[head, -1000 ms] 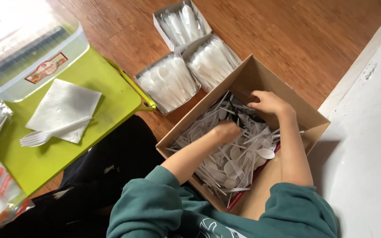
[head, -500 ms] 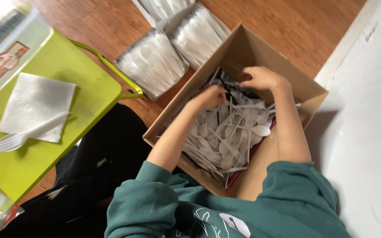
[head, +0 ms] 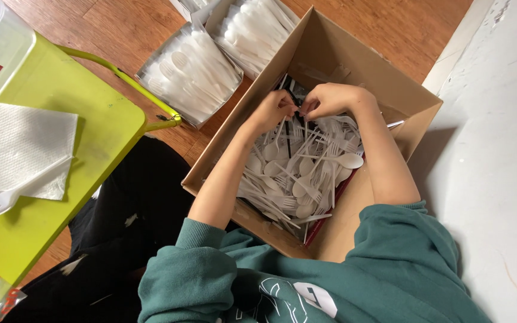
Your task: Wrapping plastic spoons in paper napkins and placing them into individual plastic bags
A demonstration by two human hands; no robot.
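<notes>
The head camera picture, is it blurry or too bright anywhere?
Head view: mostly sharp; both hands, left and right, and the cutlery in the box are clear. The white floor at the right is bright and washed out, with the box's soft shadow on it. The trays of white cutlery glare slightly.

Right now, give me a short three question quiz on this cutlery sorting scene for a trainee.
1. True or false: both hands are inside the cardboard box.
2. What lies on the white napkin on the green table? A) spoon B) fork C) knife
3. Fill in: the loose white plastic cutlery sits in the box, while two open trays of cutlery rest on the ____ floor.

Key: 1 true, left hand and right hand meet over the pile. 2 B, a white fork. 3 wooden.
</notes>
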